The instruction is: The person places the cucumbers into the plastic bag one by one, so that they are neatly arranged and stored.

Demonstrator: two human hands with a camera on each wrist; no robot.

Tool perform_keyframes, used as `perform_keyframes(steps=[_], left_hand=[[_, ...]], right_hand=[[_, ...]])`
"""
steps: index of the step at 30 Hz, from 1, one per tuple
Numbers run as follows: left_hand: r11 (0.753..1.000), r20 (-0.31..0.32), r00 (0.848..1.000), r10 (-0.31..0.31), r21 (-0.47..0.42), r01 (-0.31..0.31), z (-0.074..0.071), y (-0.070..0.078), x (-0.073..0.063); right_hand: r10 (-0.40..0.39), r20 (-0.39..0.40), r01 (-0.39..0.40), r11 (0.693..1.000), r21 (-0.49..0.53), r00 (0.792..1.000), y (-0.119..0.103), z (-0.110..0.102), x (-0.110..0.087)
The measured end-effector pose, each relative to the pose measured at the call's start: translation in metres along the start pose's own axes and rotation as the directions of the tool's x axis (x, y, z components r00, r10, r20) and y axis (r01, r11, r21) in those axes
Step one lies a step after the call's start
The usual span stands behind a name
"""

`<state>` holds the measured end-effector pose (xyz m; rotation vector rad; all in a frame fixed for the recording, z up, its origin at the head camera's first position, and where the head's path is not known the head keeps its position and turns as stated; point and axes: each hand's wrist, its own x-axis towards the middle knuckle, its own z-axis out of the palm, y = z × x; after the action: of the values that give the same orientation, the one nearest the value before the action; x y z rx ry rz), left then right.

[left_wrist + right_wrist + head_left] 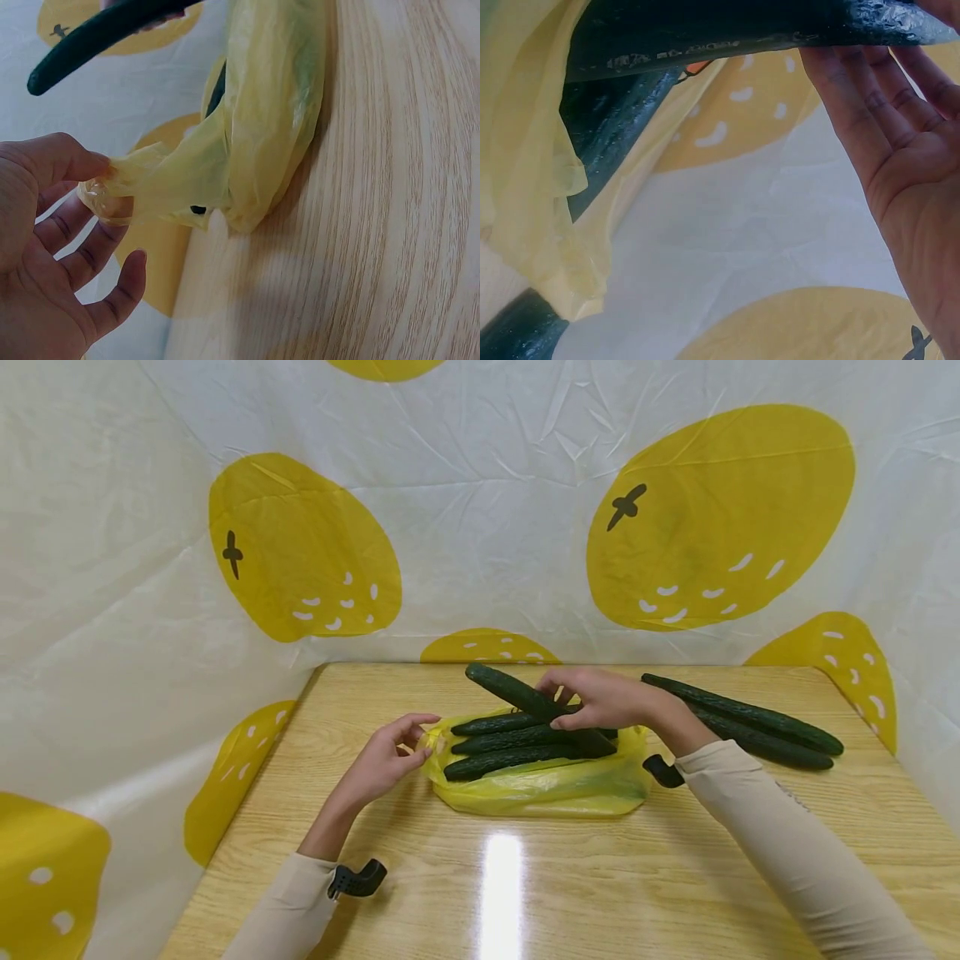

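A yellow plastic bag (540, 793) lies on the table with several dark green cucumbers (495, 742) in its open mouth. My right hand (600, 697) grips one more cucumber (510, 687) over the bag, its left end tilted up and its right end down among the others. The left hand (378, 760) pinches the bag's left edge between thumb and fingers; in the left wrist view the bunched film (120, 180) stretches from the fingertips. Seen from the right wrist, the thumb and fingers hold the cucumber (705, 34) from both sides.
Two more cucumbers (757, 722) lie side by side on the wooden table (420, 893), right of the bag and behind the right forearm. A white sheet (480, 543) with yellow fruit prints rises along the table's back and sides. Each wrist wears a black camera mount (358, 878).
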<state>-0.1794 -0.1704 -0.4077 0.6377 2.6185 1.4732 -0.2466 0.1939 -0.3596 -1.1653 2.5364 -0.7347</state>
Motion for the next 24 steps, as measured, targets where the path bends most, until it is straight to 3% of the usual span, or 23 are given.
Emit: perform_keyframes(steps=[16, 24], left_hand=[[1.000, -0.006, 1.000, 0.005, 0.004, -0.005, -0.001, -0.001, 0.000], [1.000, -0.006, 1.000, 0.009, 0.007, -0.009, -0.001, -0.003, 0.000]], right_hand=[[-0.003, 0.180, 0.016, 0.997, -0.074, 0.984, -0.005, 0.020, 0.011], [0.008, 0.234, 0.017, 0.994, -0.104, 0.972, -0.002, 0.033, 0.015]])
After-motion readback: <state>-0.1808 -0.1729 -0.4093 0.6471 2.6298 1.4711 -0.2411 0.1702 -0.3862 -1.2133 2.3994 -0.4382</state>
